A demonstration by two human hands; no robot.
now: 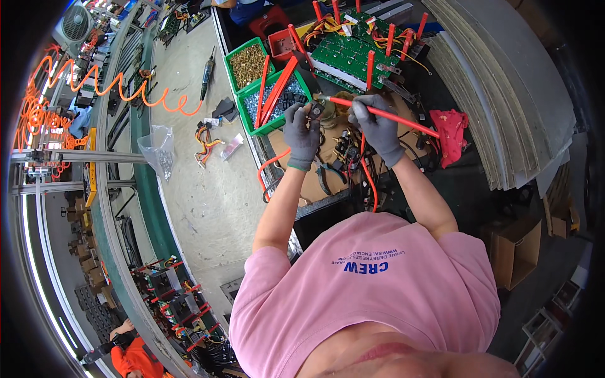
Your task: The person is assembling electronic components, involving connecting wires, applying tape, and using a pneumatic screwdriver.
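Observation:
My left hand (301,135), in a grey glove, pinches a small black component (316,111) between thumb and fingers. My right hand (377,126), gloved too, is closed around a brush with a long red handle (408,123). Its pale, narrow tip points left and comes close to the black component; whether they touch is not clear. Just behind and below the tip stands a small round jar (328,117), partly hidden by the hands. Beneath the hands, a pair of pliers (323,179) and a cluster of wired black parts (348,150) lie on a cardboard sheet (309,187).
Green bins hold brass fittings (249,66) and silvery screws (252,103), with red strips across one. Green circuit boards (343,57) with upright red posts are beyond. A red cloth (449,135) lies right, near stacked sheets (479,94). An electric screwdriver (207,77) rests left.

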